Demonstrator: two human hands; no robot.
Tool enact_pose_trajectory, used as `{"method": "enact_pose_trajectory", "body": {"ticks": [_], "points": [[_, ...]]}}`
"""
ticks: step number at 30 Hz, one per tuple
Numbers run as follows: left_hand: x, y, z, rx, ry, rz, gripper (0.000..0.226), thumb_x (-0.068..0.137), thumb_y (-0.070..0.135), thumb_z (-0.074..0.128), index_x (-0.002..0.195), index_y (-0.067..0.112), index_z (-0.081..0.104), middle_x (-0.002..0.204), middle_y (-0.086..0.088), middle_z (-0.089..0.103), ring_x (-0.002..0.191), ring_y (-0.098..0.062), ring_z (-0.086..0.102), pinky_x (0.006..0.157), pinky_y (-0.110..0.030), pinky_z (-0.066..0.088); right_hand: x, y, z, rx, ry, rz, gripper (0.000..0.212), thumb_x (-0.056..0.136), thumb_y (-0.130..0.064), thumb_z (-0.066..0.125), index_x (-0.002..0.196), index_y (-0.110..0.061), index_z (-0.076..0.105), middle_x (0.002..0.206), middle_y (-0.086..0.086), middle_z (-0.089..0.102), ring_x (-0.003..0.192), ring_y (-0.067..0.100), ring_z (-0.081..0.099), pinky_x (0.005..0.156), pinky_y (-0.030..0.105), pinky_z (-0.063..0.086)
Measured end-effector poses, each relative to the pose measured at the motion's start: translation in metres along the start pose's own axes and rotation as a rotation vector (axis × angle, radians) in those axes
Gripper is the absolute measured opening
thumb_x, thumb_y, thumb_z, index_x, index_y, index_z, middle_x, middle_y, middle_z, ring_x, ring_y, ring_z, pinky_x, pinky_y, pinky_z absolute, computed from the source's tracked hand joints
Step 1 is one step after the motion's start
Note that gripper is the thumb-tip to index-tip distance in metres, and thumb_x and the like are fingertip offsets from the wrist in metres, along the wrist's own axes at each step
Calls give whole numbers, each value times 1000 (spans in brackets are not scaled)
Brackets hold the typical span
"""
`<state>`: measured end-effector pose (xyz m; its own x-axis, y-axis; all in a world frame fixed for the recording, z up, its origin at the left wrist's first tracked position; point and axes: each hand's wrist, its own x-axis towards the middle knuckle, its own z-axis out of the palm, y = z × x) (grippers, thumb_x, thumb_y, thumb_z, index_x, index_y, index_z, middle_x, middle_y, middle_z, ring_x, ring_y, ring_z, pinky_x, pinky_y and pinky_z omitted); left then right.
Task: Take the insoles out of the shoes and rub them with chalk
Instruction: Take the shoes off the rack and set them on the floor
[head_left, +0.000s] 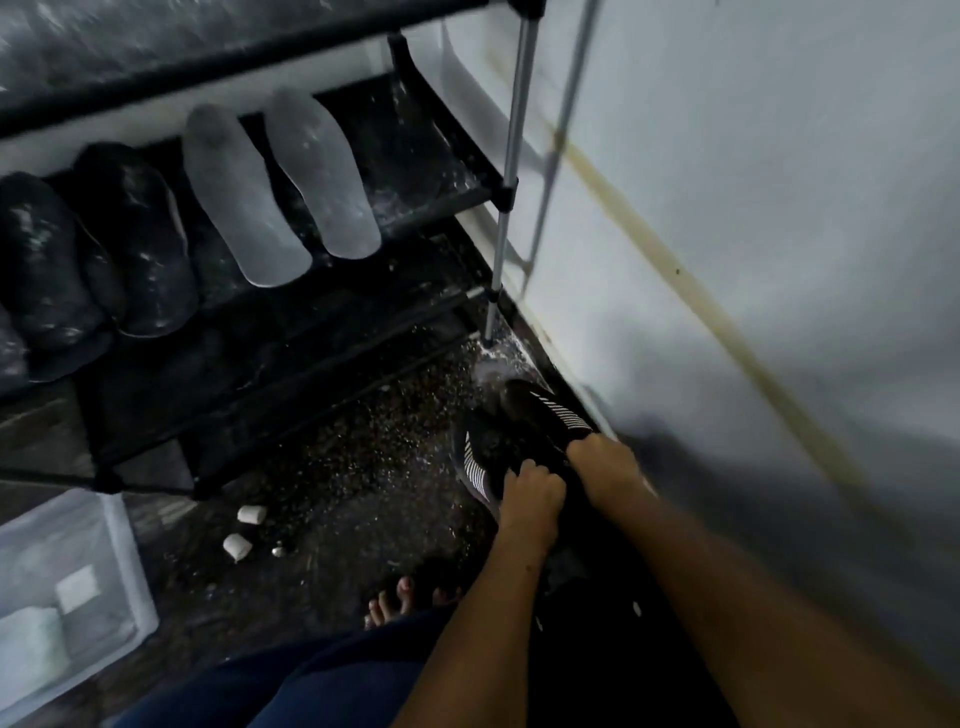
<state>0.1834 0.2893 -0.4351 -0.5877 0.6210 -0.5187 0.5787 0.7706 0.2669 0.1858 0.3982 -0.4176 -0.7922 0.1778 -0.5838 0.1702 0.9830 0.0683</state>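
Both hands (566, 478) on 2 shoes (519, 436)

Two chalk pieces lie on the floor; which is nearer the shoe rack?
The upper chalk piece, which lies just below the rack's bottom bar. The other chalk piece sits lower in the picture, closer to the person's foot.
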Motion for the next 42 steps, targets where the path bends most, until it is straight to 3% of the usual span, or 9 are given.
{"method": "enact_pose_trajectory", "body": {"ticks": [6, 14, 21, 27, 37, 42], "points": [[14, 25, 52, -86, -67, 49, 26, 95, 17, 44, 111, 2, 59, 120, -15, 54, 118, -32, 41, 87, -39, 37, 1, 16, 60, 79, -147, 53, 25, 94, -3, 41, 112, -5, 58, 116, 13, 60, 110, 27, 57, 87, 35, 48], [19, 38, 85, -141, -141, 46, 26, 94, 14, 44, 110, 1, 60, 119, -16, 53, 117, -32, 41, 91, -38, 38, -5, 18, 106, 143, -222, 133, 22, 93, -6, 43, 109, -5, 58, 113, 14, 60, 109, 29, 56, 85, 35, 48], [16, 40, 91, -225, -201, 6, 27, 94, 5, 42, 117, -2, 56, 127, -18, 49, 119, -32, 41, 97, -36, 37, -9, 12, 109, 127, -226, 162, 26, 91, -1, 43, 109, -4, 62, 114, 14, 61, 111, 28, 56, 89, 36, 47], [9, 41, 54, -445, -261, -186, 32, 95, 11, 47, 123, -1, 54, 128, -20, 54, 119, -33, 51, 98, -36, 39, -19, 6, 70, 114, -198, 147, 25, 92, -10, 43, 111, -13, 59, 120, 9, 59, 112, 26, 57, 92, 38, 45], [-58, 7, -79, -687, 311, -382, 22, 95, 14, 44, 103, 1, 60, 110, -19, 64, 104, -34, 58, 86, -37, 42, -53, -39, -87, 210, 164, 60, 21, 89, -15, 49, 106, -13, 61, 115, 8, 61, 106, 27, 59, 82, 35, 48], [-147, -43, -153, -742, 612, -422, 33, 85, 3, 51, 118, 3, 58, 112, -16, 65, 106, -29, 59, 90, -30, 45, -108, -89, -171, 303, 345, -96, 21, 89, -8, 47, 107, -7, 56, 116, 15, 57, 108, 33, 55, 84, 38, 46]]}}
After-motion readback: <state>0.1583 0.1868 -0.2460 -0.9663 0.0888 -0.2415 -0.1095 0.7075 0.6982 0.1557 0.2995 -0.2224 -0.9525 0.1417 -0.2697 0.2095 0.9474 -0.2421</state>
